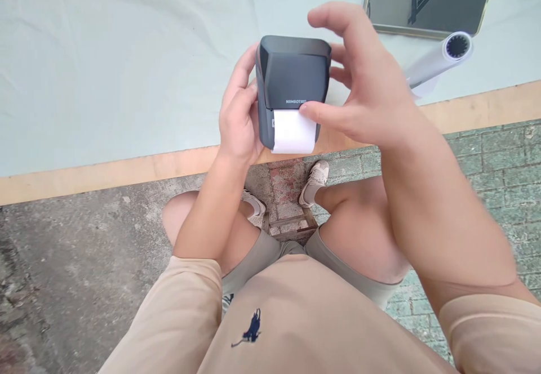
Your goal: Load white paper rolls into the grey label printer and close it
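A dark handheld label printer (296,75), marked NIIMBOT, is held up over the near edge of the table. White label paper (295,132) hangs out of the slot below its lid. My left hand (242,109) is closed around the printer's left side, its thumb along the edge and part of its fingers hidden behind. On the right side, my right hand (363,75) rests its thumb tip at the lid's lower edge, by the paper. Its index finger is lifted and bent away, while two other fingertips reach the printer's right edge.
A smartphone (429,2) lies face up at the back right of the table. Nearer stands a roll of white paper (442,61), tilted, with a dark toothed core. Pale cloth (127,70) covers the table up to its wooden edge (105,171). My legs are below.
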The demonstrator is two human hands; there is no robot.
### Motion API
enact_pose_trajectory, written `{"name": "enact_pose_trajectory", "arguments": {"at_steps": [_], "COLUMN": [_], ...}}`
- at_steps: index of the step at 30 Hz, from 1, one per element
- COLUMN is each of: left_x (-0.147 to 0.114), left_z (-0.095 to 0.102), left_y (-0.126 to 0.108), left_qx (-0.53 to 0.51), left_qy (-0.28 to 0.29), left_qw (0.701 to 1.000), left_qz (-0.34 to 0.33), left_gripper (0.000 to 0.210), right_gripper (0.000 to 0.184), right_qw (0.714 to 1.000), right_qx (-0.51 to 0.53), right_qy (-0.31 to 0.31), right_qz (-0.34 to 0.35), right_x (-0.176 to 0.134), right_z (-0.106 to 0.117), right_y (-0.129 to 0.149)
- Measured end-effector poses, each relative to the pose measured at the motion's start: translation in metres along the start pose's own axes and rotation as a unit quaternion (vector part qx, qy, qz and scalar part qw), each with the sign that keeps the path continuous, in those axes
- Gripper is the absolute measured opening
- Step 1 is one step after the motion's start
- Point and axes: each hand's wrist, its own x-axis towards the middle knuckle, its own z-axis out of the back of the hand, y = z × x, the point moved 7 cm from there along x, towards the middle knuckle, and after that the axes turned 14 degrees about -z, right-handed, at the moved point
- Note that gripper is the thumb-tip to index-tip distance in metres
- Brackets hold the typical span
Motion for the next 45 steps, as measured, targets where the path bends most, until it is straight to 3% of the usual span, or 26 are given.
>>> {"name": "enact_pose_trajectory", "arguments": {"at_steps": [3, 4, 5, 9, 11, 15, 19, 23, 26, 30, 33, 37, 40, 42, 45], "left_x": [0.003, 0.004, 0.004, 0.0, -0.002, -0.004, -0.004, -0.004, -0.005, -0.003, 0.0, 0.003, 0.003, 0.003, 0.003], "left_z": [0.001, -0.001, -0.004, -0.011, -0.011, -0.011, -0.009, -0.008, -0.009, -0.006, -0.005, -0.005, -0.005, -0.005, -0.005], "left_y": [-0.002, -0.003, -0.005, -0.009, -0.01, -0.008, -0.003, -0.004, -0.004, -0.005, -0.006, -0.006, -0.005, -0.005, -0.004], "left_qx": [-0.01, -0.015, -0.018, 0.001, 0.019, 0.038, 0.048, 0.031, 0.024, 0.023, 0.005, 0.0, 0.015, 0.025, 0.032], "left_qy": [-0.004, 0.002, 0.011, 0.026, 0.026, 0.051, 0.064, 0.048, 0.042, 0.012, 0.002, 0.004, 0.0, 0.002, 0.006], "left_qw": [1.0, 0.999, 0.999, 1.0, 0.999, 0.998, 0.997, 0.998, 0.999, 1.0, 1.0, 1.0, 1.0, 1.0, 0.999], "left_qz": [-0.027, -0.033, -0.034, -0.018, -0.016, -0.017, -0.003, -0.006, 0.015, 0.005, -0.012, -0.007, 0.003, 0.01, 0.011], "left_gripper": [0.036, 0.034, 0.033, 0.036, 0.044, 0.054, 0.051, 0.045, 0.047, 0.043, 0.036, 0.034, 0.036, 0.04, 0.041], "right_gripper": [0.023, 0.016, 0.017, 0.008, 0.016, 0.026, 0.011, 0.008, 0.005, 0.021, 0.032, 0.035, 0.035, 0.034, 0.051], "right_qw": [0.967, 0.953, 0.949, 0.981, 0.979, 0.955, 0.917, 0.911, 0.938, 0.983, 0.984, 0.949, 0.92, 0.918, 0.942], "right_qx": [-0.025, -0.019, -0.019, -0.119, -0.181, -0.292, -0.372, -0.384, -0.328, -0.164, -0.09, -0.203, -0.29, -0.31, -0.274], "right_qy": [-0.252, -0.301, -0.313, -0.149, -0.095, -0.014, 0.032, 0.028, 0.022, -0.069, -0.152, -0.216, -0.193, -0.165, -0.132], "right_qz": [0.008, 0.011, 0.018, 0.046, 0.025, -0.046, -0.137, -0.149, -0.108, -0.045, -0.026, -0.105, -0.181, -0.182, -0.144], "right_x": [-0.008, -0.011, -0.012, 0.001, 0.005, 0.009, 0.013, 0.02, 0.016, -0.004, -0.019, -0.016, -0.005, 0.0, -0.008], "right_z": [0.029, 0.034, 0.034, 0.01, 0.003, -0.007, -0.013, -0.013, -0.006, 0.031, 0.062, 0.072, 0.061, 0.055, 0.057], "right_y": [0.007, 0.009, 0.01, 0.014, 0.011, 0.008, 0.011, 0.016, 0.022, 0.026, 0.01, -0.026, -0.048, -0.051, -0.043]}}
